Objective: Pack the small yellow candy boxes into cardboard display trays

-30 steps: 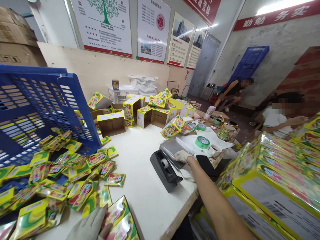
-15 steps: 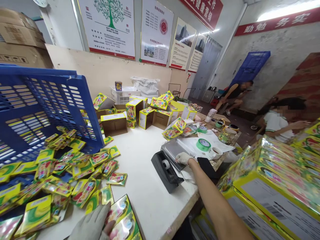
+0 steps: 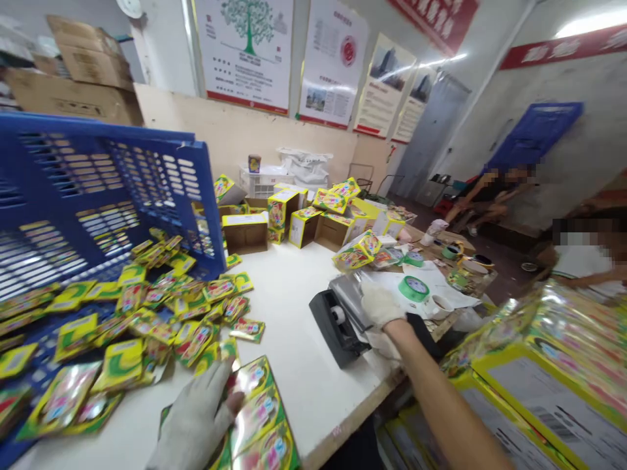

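Note:
My left hand (image 3: 198, 411), in a grey glove with bare fingertips, is at the near edge of the table. Its fingers are closed against the left side of a block of shiny yellow-green packs (image 3: 262, 411) laid in a row. Over the right edge of a stack of grey, see-through plastic sheets (image 3: 349, 297) is my right hand (image 3: 382, 305), in a pale glove. Motion blurs its fingers, so whether they grip a sheet is unclear. A black tape dispenser (image 3: 337, 329) stands just left of this hand. A dark flat object (image 3: 422, 333) lies partly behind my right wrist.
A blue crate (image 3: 208, 202) lies tipped on the left, loose packs (image 3: 132, 313) spilling from it. Opened cartons (image 3: 245, 234) line the back. Green tape (image 3: 414, 287) lies at the right. Wrapped boxes (image 3: 553, 365) stack beside my right arm. Two people sit farther off.
The camera view has swung left, so the scene sits farther right. My right hand has shifted from the near corner of the plastic sheets to their right edge. My left hand stays at the packs.

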Available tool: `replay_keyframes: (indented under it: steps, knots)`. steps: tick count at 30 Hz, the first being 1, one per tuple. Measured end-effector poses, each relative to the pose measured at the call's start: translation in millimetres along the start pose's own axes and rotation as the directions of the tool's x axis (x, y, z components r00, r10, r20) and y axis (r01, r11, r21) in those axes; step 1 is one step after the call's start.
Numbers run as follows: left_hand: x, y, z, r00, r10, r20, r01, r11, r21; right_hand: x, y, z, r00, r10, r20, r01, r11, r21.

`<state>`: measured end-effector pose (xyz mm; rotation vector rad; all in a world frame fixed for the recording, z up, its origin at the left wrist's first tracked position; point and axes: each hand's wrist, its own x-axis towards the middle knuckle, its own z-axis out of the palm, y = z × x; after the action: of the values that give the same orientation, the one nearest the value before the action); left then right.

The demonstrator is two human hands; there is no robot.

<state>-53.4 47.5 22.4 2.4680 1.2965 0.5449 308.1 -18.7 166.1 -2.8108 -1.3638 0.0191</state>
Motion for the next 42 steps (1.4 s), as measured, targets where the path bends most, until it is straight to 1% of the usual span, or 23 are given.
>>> replay_keyframes:
  steps: [2,3,5,6,7,8,10,11,12,13,14,16,18,20,22,27,30,33,35,37,39,40,42]
  knots:
    - [2.7,7.8,-18.4,0.983,-0.008,-0.182,-0.015,0.992,-0.123,-15.1,-9.8,-16.1,0.985,-0.163,-0.06,0.166,0.985,0.046]
    - [6.5,13.2,-33.6,0.964,0.003,-0.266,-0.048,0.985,-0.163,-23.7,-16.2,-26.2,0.953,-0.276,-0.124,0.29,0.95,0.113]
    - [17.1,25.4,-73.5,0.917,0.029,-0.399,-0.125,0.968,-0.217,-40.5,-32.4,-48.3,0.84,-0.519,-0.161,0.541,0.772,0.333]
    - [22.2,31.5,-95.6,0.889,0.04,-0.456,-0.166,0.957,-0.238,-47.9,-42.2,-58.5,0.769,-0.628,-0.115,0.598,0.644,0.477]
    - [25.9,37.1,-117.0,0.867,0.052,-0.495,-0.2,0.947,-0.25,-54.1,-53.1,-66.6,0.686,-0.726,-0.048,0.595,0.522,0.611]
    - [27.5,41.7,-135.9,0.876,0.041,-0.48,-0.211,0.929,-0.305,-58.7,-64.7,-71.2,0.59,-0.807,0.017,0.553,0.419,0.72]
    - [23.3,45.9,-160.4,0.952,0.0,-0.305,-0.163,0.845,-0.509,-62.7,-88.8,-67.2,0.404,-0.908,0.115,0.413,0.293,0.862]
    - [18.1,44.6,-164.3,0.983,-0.03,-0.179,-0.086,0.791,-0.606,-62.1,-100.6,-58.2,0.338,-0.931,0.142,0.337,0.26,0.905]
    - [11.6,40.8,-162.6,0.995,-0.07,-0.069,0.006,0.742,-0.671,-60.5,-111.6,-45.3,0.313,-0.937,0.157,0.251,0.241,0.938]
    - [4.6,34.5,-156.0,0.992,-0.129,0.001,0.093,0.709,-0.7,-58.2,-121.7,-29.6,0.321,-0.931,0.175,0.157,0.235,0.959]
    - [-2.2,26.3,-145.6,0.979,-0.204,0.024,0.162,0.696,-0.699,-55.9,-130.8,-12.4,0.381,-0.907,0.18,0.071,0.223,0.972]
    - [-13.1,6.3,-119.1,0.937,-0.349,-0.038,0.249,0.739,-0.626,-52.6,-145.6,22.0,0.506,-0.837,0.208,-0.019,0.23,0.973]
    - [-18.5,-12.8,-92.5,0.908,-0.41,-0.089,0.311,0.8,-0.513,-51.4,-157.0,50.8,0.593,-0.76,0.264,-0.01,0.321,0.947]
    - [-19.0,-26.4,-70.9,0.902,-0.421,-0.094,0.346,0.836,-0.426,-50.9,-165.4,72.3,0.65,-0.688,0.323,0.027,0.446,0.895]
    - [-17.9,-33.4,-54.6,0.907,-0.416,-0.065,0.36,0.847,-0.39,-50.1,-169.7,87.9,0.705,-0.615,0.353,0.038,0.529,0.847]
    - [-28.7,-33.6,-31.4,0.904,-0.426,-0.03,0.396,0.863,-0.313,-55.8,-155.5,112.7,0.727,-0.557,0.402,0.006,0.591,0.806]
    - [-40.1,-31.1,-32.0,0.904,-0.423,-0.064,0.395,0.882,-0.258,-67.0,-140.7,119.7,0.737,-0.537,0.411,-0.04,0.572,0.819]
    - [-39.6,-20.6,-37.6,0.93,-0.363,-0.064,0.347,0.92,-0.181,-74.4,-134.7,122.5,0.752,-0.52,0.404,-0.066,0.551,0.832]
    - [-30.6,-4.3,-36.0,0.966,-0.256,-0.033,0.251,0.963,-0.102,-74.3,-135.7,123.8,0.756,-0.514,0.406,-0.074,0.548,0.833]
    - [-18.2,18.1,-27.1,0.998,-0.042,0.048,0.041,0.999,0.012,-72.1,-137.9,124.9,0.759,-0.511,0.403,-0.072,0.55,0.832]
    - [-7.1,41.0,-13.8,0.979,0.157,0.129,-0.171,0.98,0.104,-71.5,-138.3,125.7,0.766,-0.509,0.391,-0.058,0.552,0.832]
    - [-3.1,50.4,-7.2,0.968,0.207,0.143,-0.226,0.965,0.133,-72.9,-136.9,125.8,0.772,-0.507,0.383,-0.05,0.553,0.832]
    - [1.2,63.1,2.7,0.968,0.218,0.125,-0.236,0.959,0.155,-80.6,-130.0,125.7,0.786,-0.498,0.366,-0.034,0.557,0.83]
